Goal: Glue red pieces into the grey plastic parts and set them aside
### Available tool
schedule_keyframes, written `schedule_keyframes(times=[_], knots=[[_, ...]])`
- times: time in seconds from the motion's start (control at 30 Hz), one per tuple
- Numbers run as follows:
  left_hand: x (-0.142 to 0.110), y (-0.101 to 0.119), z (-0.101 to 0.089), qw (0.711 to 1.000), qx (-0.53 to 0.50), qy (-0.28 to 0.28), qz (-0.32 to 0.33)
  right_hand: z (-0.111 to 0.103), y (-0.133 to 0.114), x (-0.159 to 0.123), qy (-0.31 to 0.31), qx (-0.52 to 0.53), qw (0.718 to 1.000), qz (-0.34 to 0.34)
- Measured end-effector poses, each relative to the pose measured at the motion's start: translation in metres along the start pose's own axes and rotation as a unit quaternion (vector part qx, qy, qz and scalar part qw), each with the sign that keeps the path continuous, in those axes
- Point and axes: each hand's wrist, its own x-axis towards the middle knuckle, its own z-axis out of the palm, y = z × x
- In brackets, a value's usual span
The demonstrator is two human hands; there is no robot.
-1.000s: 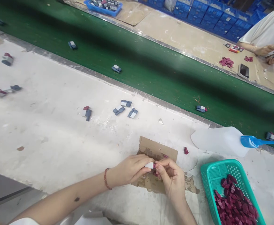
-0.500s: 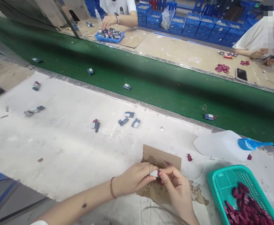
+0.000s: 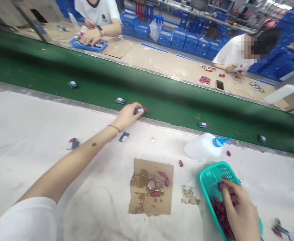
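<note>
Left hand [image 3: 128, 117]: thumb and fingers pinch a grey-and-white block [image 3: 138, 110] over the near edge of the green belt [image 3: 172, 108]; a red end projects beyond the fingertips, so this block appears to have its red part on. Right hand [image 3: 244, 212]: thumb and forefinger appear to pinch a red bit [image 3: 221, 186] at the basket [image 3: 202, 179], loose and joined to no block; more red bits lie below these fingers. Nearer the wearer than the left fingers, a spare block [image 3: 124, 136] shows no red; just left of them on the belt, another block [image 3: 120, 100] shows none either. To their right, a belt block [image 3: 203, 125] has a red end. Between the two hands' fingers, the wet card [image 3: 162, 205] carries separate red bits, beside the bottle [image 3: 202, 147] only loosely.
</note>
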Motion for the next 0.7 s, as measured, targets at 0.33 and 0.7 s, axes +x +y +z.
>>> schedule_keyframes(times=[0.33, 0.7], knots=[[0.005, -0.028, -0.026, 0.997, 0.063, -0.022, -0.034, 0.007, 0.026, -0.02, -0.158, -0.069, 0.984, -0.034], [-0.009, 0.009, -0.021, 0.976, -0.144, 0.015, -0.165, 0.004, 0.02, -0.014, -0.117, 0.125, 0.981, 0.093]])
